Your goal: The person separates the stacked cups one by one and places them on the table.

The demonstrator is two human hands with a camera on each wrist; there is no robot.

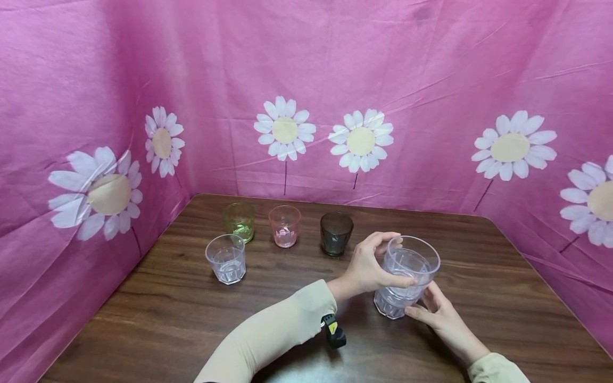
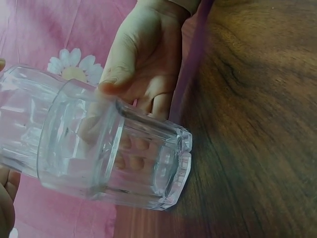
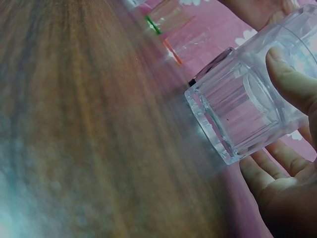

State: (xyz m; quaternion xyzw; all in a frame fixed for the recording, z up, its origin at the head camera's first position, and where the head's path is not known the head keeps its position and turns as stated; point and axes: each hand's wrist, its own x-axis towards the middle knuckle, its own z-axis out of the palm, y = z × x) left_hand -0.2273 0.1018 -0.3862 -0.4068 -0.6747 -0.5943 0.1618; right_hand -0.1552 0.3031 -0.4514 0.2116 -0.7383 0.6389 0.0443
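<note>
At the right of the table, one clear plastic tumbler [image 1: 415, 256] sits nested in another clear tumbler [image 1: 390, 304]; the stack leans a little to the right. My left hand [image 1: 371, 268] grips the upper tumbler, thumb across its near side and fingers behind it. Lower down, my right hand [image 1: 442, 318] holds the bottom tumbler from the right, with the thumb [image 3: 292, 82] along its wall. In the right wrist view the faceted base is right at the tabletop. Through the clear walls, several right-hand fingertips [image 2: 131, 151] show in the left wrist view.
A green tumbler [image 1: 239, 221], a pink tumbler [image 1: 284, 226] and a dark grey tumbler [image 1: 337, 234] stand in a row toward the back of the wooden table [image 1: 158, 308]. Another clear tumbler [image 1: 226, 259] stands in front of the green one. Pink flowered cloth [image 1: 321, 64] encloses the table.
</note>
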